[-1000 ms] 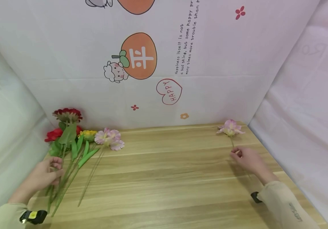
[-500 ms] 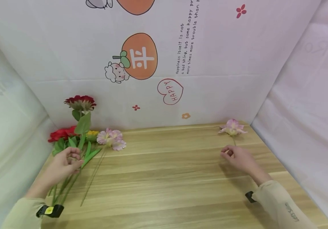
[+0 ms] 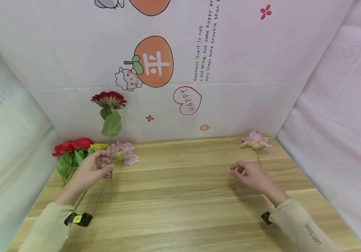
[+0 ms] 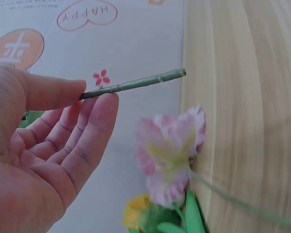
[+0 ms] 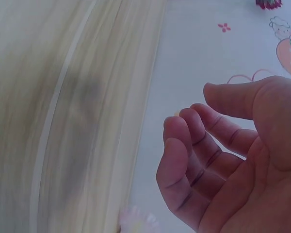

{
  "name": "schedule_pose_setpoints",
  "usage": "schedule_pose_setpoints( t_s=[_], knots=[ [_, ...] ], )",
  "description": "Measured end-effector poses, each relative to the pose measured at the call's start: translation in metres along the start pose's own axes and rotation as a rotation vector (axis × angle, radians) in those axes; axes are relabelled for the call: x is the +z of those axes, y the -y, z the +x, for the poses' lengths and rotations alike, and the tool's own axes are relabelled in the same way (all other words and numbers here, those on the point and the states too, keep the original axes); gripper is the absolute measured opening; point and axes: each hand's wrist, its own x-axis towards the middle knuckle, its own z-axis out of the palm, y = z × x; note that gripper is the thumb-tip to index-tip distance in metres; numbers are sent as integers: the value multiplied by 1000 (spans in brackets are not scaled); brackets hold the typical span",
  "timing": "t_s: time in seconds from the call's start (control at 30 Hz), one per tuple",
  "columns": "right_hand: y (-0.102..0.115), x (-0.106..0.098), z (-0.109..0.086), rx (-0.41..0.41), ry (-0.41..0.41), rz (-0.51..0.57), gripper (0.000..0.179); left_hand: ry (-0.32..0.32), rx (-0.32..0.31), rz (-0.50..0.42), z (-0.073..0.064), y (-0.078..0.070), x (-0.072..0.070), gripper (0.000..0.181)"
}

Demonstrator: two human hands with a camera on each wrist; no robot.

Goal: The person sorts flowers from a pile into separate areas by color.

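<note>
Left hand [image 3: 89,171], thumb [image 4: 58,92] pinching against fingers [image 4: 94,131], right hand [image 3: 252,176], fingers [image 5: 177,162] loosely curled, thumb [image 5: 235,98] apart

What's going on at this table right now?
A person's left hand pinches a dark red flower by its stem, held up off the table. The right hand holds nothing, near a pale pink flower lying at the back right. Leftward lie red flowers, a yellow flower and a second pink flower.
</note>
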Motion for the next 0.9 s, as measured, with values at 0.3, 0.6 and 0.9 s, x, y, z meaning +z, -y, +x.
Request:
schedule_pose_setpoints(
  t_s=[0.3,0.6,0.9],
  knots=[
    [11,14,5,-60,31,-1,12,27,30,-71,16,-11,22,42],
    [32,31,16,-81,103,64,12,33,64,-191,34,-17,50,36],
    [67,50,31,-142,188,197,21,46,78,-256,48,-24,79,35]
  ],
)
